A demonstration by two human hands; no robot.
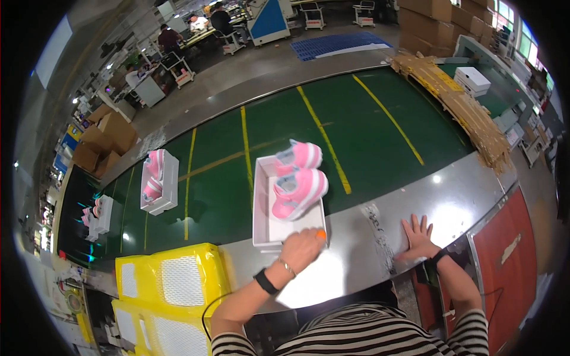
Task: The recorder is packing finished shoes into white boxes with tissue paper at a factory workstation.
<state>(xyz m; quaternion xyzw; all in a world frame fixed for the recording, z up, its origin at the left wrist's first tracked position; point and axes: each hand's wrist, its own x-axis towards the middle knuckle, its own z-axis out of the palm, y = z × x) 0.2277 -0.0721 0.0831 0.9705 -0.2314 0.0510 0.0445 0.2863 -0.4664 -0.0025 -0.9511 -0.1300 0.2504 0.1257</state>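
Note:
A white open shoebox (260,207) lies partly on the green conveyor belt and partly on its near metal edge. Two pink sneakers with white stripes rest across it: the nearer sneaker (300,193) over the box, the farther sneaker (301,156) leaning over its right side. My left hand (300,252) is closed over the box's near wall. A small orange thing (321,234) shows at its fingertips; its kind is unclear. Palm down, my right hand (419,239) lies with fingers spread on the metal edge (380,204) and holds nothing.
Farther left on the belt (219,172) stand another white box of pink shoes (160,184) and a third box (102,215). Yellow-wrapped packs (190,279) sit at the near left. Torn cardboard (457,101) spans the belt's right end. Several people work in the background.

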